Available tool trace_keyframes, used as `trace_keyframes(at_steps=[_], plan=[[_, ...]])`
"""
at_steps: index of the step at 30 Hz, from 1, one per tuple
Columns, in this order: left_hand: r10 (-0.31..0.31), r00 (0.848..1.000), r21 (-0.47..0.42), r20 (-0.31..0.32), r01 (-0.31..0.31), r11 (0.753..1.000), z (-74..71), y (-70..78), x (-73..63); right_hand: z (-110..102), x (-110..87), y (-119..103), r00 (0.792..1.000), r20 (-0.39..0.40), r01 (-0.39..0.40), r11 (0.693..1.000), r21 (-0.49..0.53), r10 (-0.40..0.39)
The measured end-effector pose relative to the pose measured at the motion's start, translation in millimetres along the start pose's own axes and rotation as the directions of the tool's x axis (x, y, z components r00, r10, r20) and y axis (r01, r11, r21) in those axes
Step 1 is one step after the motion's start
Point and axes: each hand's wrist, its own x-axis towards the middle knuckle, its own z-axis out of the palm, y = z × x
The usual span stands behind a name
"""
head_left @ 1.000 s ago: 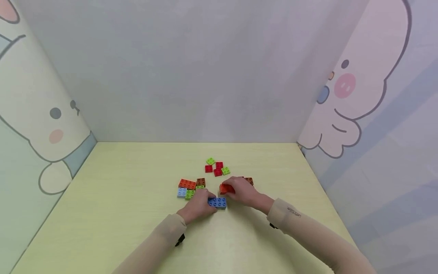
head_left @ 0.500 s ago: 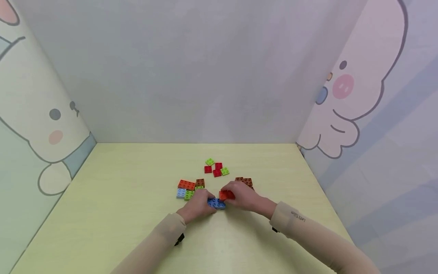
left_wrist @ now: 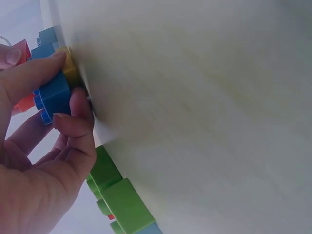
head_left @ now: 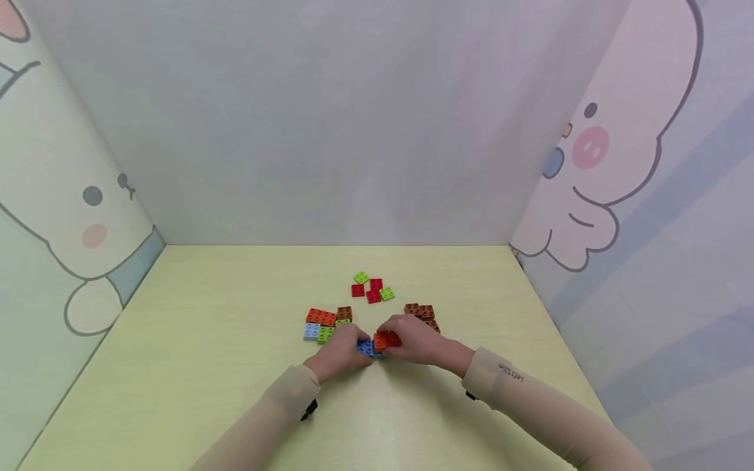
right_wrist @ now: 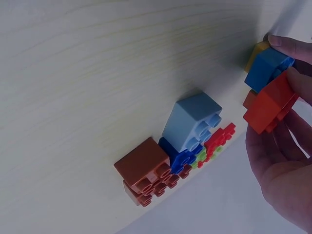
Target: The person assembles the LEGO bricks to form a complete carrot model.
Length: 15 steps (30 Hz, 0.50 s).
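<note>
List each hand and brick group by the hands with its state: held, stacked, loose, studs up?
Left hand: holding blue brick
Right hand: pinching orange-red brick
Blue brick: held, yellow brick beneath
Orange-red brick: held over blue brick's right end; seating unclear
Brown bricks on the right: unheld, studs up
Red plates: unheld, flat, studs up

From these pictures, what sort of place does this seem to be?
Probably a children's play corner, or a booth decorated like one, though I cannot be certain: large white cartoon animals decorate the pale side walls, and multicoloured studded plastic toy bricks lie on a pale yellow wood-grained table.
</note>
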Motion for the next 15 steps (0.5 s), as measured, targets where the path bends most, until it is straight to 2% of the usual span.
trace_keyframes(at_steps=[5, 15], plan=[[-0.004, 1.000, 0.004, 0.005, 0.004, 1.000, -1.5, -0.3, 0.4, 0.8, 2.3, -0.3, 1.000, 0.013, -0.010, 1.000, -0.010, 0.010], [0.006, 1.000, -0.043, 0.005, -0.005, 0.999, -1.0, -1.6, 1.1, 4.9, 2.4, -1.1, 1.000, 0.020, -0.011, 1.000, -0.010, 0.011]])
